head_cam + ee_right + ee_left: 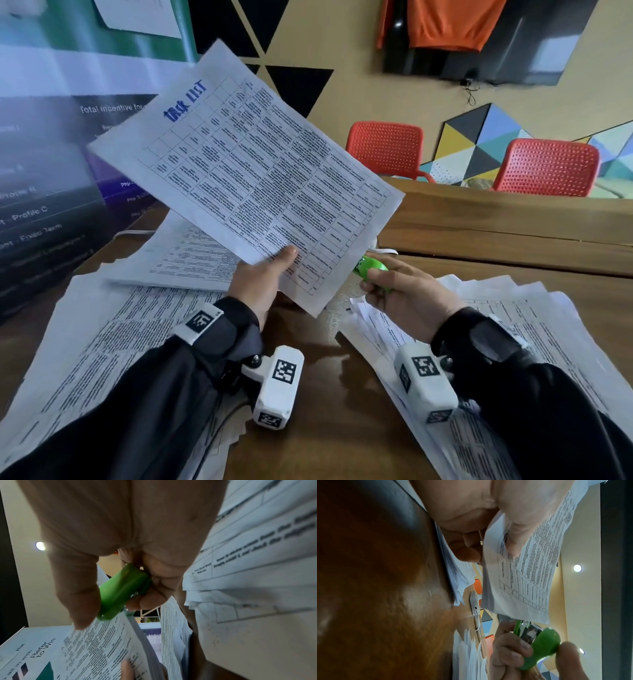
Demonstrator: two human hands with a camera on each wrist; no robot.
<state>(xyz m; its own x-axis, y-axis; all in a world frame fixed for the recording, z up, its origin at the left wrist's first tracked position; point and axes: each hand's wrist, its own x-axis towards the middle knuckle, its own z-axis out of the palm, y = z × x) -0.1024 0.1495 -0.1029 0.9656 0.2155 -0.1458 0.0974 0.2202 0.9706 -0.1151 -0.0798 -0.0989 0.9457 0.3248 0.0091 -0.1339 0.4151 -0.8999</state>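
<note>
My left hand (263, 277) pinches a printed set of sheets headed "TASK LIST" (246, 171) by its near edge, thumb on top, and holds it tilted up above the table. In the left wrist view the thumb presses on the sheet (530, 574). My right hand (400, 291) grips a small green stapler (371, 269) just right of the sheets' lower corner. The stapler (542, 650) shows its metal mouth close to that corner. In the right wrist view the stapler (120, 592) sits between thumb and curled fingers, its front right at the paper's edge (109, 642).
Stacks of printed sheets lie on the wooden table (308, 411) at the left (102, 342), the right (513, 342) and behind the held one (181, 253). Two red chairs (387, 150) stand beyond the far edge. A banner (41, 171) stands at the left.
</note>
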